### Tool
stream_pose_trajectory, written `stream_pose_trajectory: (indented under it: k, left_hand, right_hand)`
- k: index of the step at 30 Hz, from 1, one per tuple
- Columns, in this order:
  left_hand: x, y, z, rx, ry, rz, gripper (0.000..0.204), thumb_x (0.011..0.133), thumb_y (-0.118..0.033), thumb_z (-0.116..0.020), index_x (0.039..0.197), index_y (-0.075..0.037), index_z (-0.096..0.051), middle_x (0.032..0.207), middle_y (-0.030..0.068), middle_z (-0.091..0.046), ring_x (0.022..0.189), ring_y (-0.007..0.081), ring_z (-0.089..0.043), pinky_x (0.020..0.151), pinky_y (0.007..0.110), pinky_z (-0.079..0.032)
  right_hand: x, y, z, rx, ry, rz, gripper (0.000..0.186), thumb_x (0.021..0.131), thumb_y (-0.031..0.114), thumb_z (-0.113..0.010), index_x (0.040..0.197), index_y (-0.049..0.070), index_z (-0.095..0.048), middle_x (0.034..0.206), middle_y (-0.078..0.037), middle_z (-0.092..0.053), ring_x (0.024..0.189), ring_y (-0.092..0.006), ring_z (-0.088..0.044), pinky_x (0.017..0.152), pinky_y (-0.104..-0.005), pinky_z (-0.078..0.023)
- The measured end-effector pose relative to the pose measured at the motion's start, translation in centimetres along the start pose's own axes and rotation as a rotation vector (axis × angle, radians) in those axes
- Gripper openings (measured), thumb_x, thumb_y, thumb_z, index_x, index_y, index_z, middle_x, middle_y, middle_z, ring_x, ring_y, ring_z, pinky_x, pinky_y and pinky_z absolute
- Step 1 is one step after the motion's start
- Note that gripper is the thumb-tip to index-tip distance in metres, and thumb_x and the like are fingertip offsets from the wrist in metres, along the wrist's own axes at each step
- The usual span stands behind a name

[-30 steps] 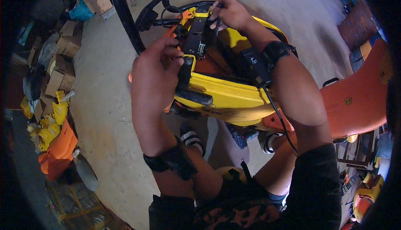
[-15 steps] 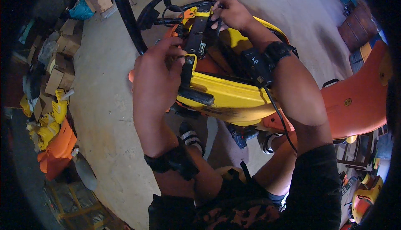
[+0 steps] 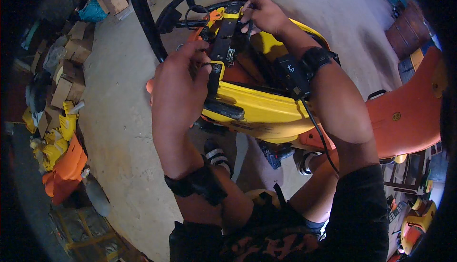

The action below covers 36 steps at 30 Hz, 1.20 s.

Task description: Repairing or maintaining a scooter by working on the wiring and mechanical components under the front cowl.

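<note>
In front of me stands a yellow plastic vehicle body (image 3: 266, 112) with an open hollow top. A long black bar (image 3: 223, 40) with a small metal latch runs along its left side. My left hand (image 3: 183, 78) is beside the bar's near end, thumb and fingers bent together at the yellow corner; what they grip, if anything, is hidden. At the bar's far end my right hand (image 3: 266, 16) is closed, with a thin black strip (image 3: 250, 29) pinched between thumb and fingers. Black bands with small devices wrap both forearms; a cable hangs from the right one.
A black tubular frame (image 3: 145, 19) rises left of the body. Cardboard boxes (image 3: 71, 83) and orange and yellow plastic parts (image 3: 64, 169) line the left. A large orange panel (image 3: 404, 112) and a rusty drum (image 3: 407, 31) are at right. Dark tools (image 3: 272, 155) lie between my feet.
My left hand's fingers have shifted very slightly near the yellow corner. The right hand and the vehicle body look the same.
</note>
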<state>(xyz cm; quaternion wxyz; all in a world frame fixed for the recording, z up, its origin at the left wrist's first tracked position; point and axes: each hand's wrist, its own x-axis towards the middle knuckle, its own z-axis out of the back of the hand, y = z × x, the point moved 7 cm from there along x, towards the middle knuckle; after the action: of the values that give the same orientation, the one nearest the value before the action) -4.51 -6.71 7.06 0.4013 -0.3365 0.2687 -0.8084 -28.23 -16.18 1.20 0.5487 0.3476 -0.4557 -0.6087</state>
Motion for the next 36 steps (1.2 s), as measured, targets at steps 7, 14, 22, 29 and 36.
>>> stream_pose_trajectory:
  k: [7,14,22,29,36]
  left_hand:
    - [-0.03,0.00,-0.19,-0.007,-0.007,-0.020,0.038,0.081,0.006,-0.058,0.118,0.000,-0.055,0.088,0.0058,-0.062,0.079,0.0129,-0.059,0.074,0.026,-0.047]
    - [-0.05,-0.25,0.00,0.055,-0.014,-0.007,0.036,0.082,0.007,-0.058,0.118,0.000,-0.055,0.089,0.0051,-0.060,0.080,0.0128,-0.058,0.074,0.026,-0.046]
    - [-0.01,-0.22,-0.08,0.026,-0.005,-0.005,0.036,0.082,0.007,-0.058,0.117,0.000,-0.055,0.087,0.0055,-0.059,0.077,0.0126,-0.057,0.072,0.026,-0.046]
    - [-0.02,-0.19,-0.06,0.057,-0.019,-0.059,0.037,0.082,0.007,-0.058,0.118,-0.001,-0.055,0.084,0.0051,-0.058,0.076,0.0126,-0.056,0.071,0.027,-0.046]
    - [0.02,0.08,-0.26,0.015,-0.023,-0.012,0.038,0.082,0.007,-0.057,0.119,-0.001,-0.055,0.085,0.0036,-0.057,0.077,0.0117,-0.055,0.071,0.026,-0.046]
  right_hand:
    - [0.08,-0.24,0.33,-0.003,-0.033,0.011,0.019,0.090,0.010,-0.052,0.100,-0.004,-0.058,0.085,-0.016,-0.068,0.066,-0.0227,-0.069,0.055,-0.0336,-0.058]
    - [-0.08,-0.06,0.07,0.007,-0.026,0.002,0.019,0.090,0.010,-0.052,0.101,-0.004,-0.058,0.085,-0.015,-0.068,0.066,-0.0222,-0.070,0.054,-0.0322,-0.058]
    - [0.19,-0.45,0.14,0.006,-0.008,-0.001,0.018,0.091,0.011,-0.051,0.101,-0.003,-0.058,0.086,-0.014,-0.069,0.068,-0.0229,-0.070,0.055,-0.0326,-0.058]
    - [0.10,-0.36,0.19,-0.003,-0.020,0.000,0.019,0.092,0.010,-0.050,0.102,-0.002,-0.058,0.086,-0.015,-0.068,0.068,-0.0229,-0.070,0.056,-0.0327,-0.058]
    - [0.10,-0.51,0.21,0.005,-0.009,-0.007,0.020,0.092,0.012,-0.051,0.103,-0.003,-0.058,0.086,-0.015,-0.068,0.068,-0.0228,-0.070,0.055,-0.0325,-0.058]
